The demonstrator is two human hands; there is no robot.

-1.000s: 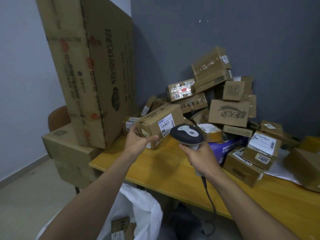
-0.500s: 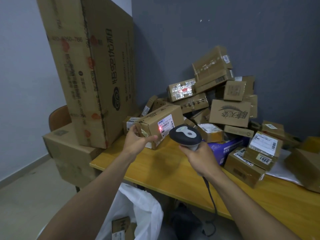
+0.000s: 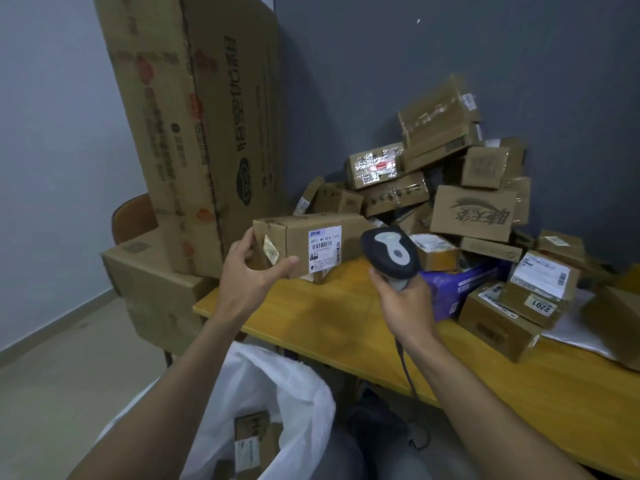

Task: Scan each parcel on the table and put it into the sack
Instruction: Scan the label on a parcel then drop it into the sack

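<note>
My left hand (image 3: 250,271) grips the left end of a brown cardboard parcel (image 3: 298,241), held just above the yellow table (image 3: 346,327) with its white barcode label facing me. My right hand (image 3: 403,299) holds a grey and black barcode scanner (image 3: 389,252) by its handle, its head right beside the parcel's right end. The white sack (image 3: 284,393) hangs open below the table's front edge and holds several parcels. A heap of several more parcels (image 3: 471,216) lies on the table against the dark wall.
A tall flattened carton (image 3: 194,116) leans at the left on a large box (image 3: 149,282), with a chair back (image 3: 133,216) behind. A purple packet (image 3: 450,289) and a box marked 2201 (image 3: 533,303) sit at the right. The scanner cable (image 3: 407,368) hangs over the table edge.
My left hand has lifted the labelled parcel off the table and turned it level, label toward me. The scanner stays beside it; its red light seen half a second ago is gone.
</note>
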